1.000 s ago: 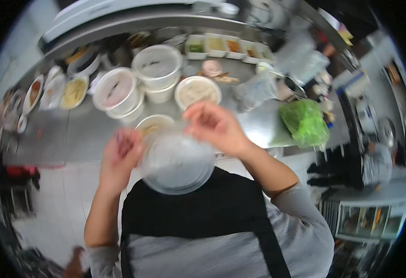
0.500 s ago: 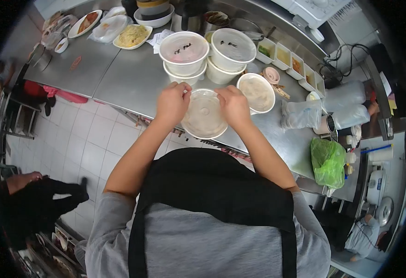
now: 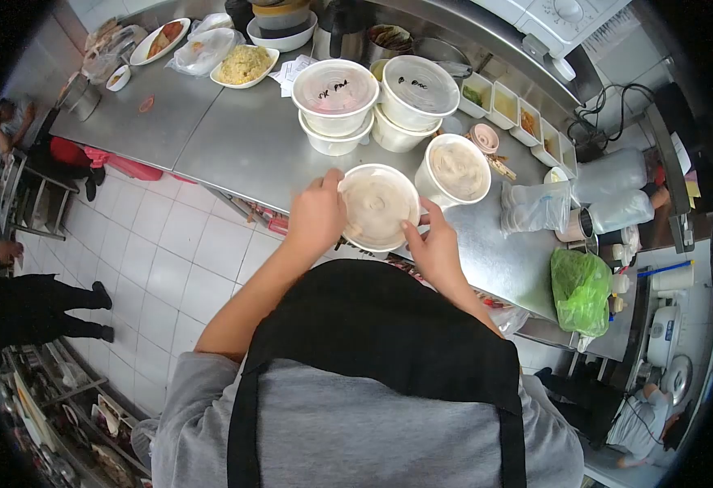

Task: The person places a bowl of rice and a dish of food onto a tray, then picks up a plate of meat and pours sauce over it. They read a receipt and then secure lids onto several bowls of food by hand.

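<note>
A round white bowl under a clear lid [image 3: 378,206] is at the counter's front edge, between my hands. My left hand [image 3: 320,213] grips its left rim with the fingers curled. At its lower right rim, my right hand [image 3: 433,241] pinches the edge with thumb and fingers. Just to the right sits another white bowl with pale contents [image 3: 454,170]. Behind are two stacks of lidded white tubs, the left one [image 3: 335,95] and the right one [image 3: 419,91], both with black writing on the top lid.
The steel counter [image 3: 234,138] carries a plate of yellow food [image 3: 245,65], plastic bags, a row of small white trays [image 3: 504,106], and a green bag [image 3: 580,291] at the right. A person in black [image 3: 39,309] stands at the left; another person [image 3: 641,423] is at the lower right.
My right hand has moved from the bowl's upper right rim down to its lower right side. My left hand has shifted lower along the rim. The person at the left has moved.
</note>
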Tool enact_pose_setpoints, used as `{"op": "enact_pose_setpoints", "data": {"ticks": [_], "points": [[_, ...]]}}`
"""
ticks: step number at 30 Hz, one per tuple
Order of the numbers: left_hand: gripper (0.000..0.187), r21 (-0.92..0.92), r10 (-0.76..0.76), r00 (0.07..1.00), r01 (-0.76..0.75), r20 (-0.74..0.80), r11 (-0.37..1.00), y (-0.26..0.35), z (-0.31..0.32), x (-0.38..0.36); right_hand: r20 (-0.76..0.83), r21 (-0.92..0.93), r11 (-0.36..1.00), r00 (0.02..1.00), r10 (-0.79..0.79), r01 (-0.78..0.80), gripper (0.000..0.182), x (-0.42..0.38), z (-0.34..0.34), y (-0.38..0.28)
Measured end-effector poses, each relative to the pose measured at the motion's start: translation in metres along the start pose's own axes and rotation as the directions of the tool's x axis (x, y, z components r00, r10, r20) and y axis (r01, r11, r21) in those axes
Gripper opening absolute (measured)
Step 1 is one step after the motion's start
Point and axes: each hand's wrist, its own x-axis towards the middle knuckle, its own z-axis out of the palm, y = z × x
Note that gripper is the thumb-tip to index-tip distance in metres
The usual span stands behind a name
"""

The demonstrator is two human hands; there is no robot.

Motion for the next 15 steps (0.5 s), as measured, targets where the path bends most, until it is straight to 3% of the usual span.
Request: {"op": "enact_pose_setpoints", "data": {"ticks": [2,5,8,11,14,15], "points": [[0.02,-0.037,-0.009,1.0,0.01,0.02,0.999,0.003,0.0,-0.009,-0.063,0.066,0.997,0.997,-0.042,0.047,0.038,-0.001,0.009,0.016],[0.02,0.07,-0.009,0.994,0.002,0.112,0.998,0.008,-0.014,-0.003,-0.058,-0.09,0.977,0.979,-0.198,0.192,0.037,0.017,0.005,0.025],[0.019,0.131,0.267,0.964,-0.267,0.017,0.955,-0.002,-0.009,0.022,-0.029,-0.112,0.958,0.962,-0.27,0.265,0.034,0.031,0.005,0.018],[0.02,0.092,0.494,0.868,-0.497,0.05,0.863,-0.006,0.003,0.052,0.047,-0.203,0.933,0.955,-0.294,0.297,0.035,0.048,0.009,0.009],[0.024,0.1,0.47,0.846,-0.506,0.251,0.857,-0.007,0.008,0.066,0.173,-0.242,0.894,0.924,-0.342,0.376,0.037,0.07,0.01,-0.004],[0.026,0.132,0.365,0.875,-0.423,0.319,0.897,-0.007,0.008,0.066,0.139,-0.244,0.902,0.933,-0.331,0.356,0.038,0.071,0.008,-0.006]]}}
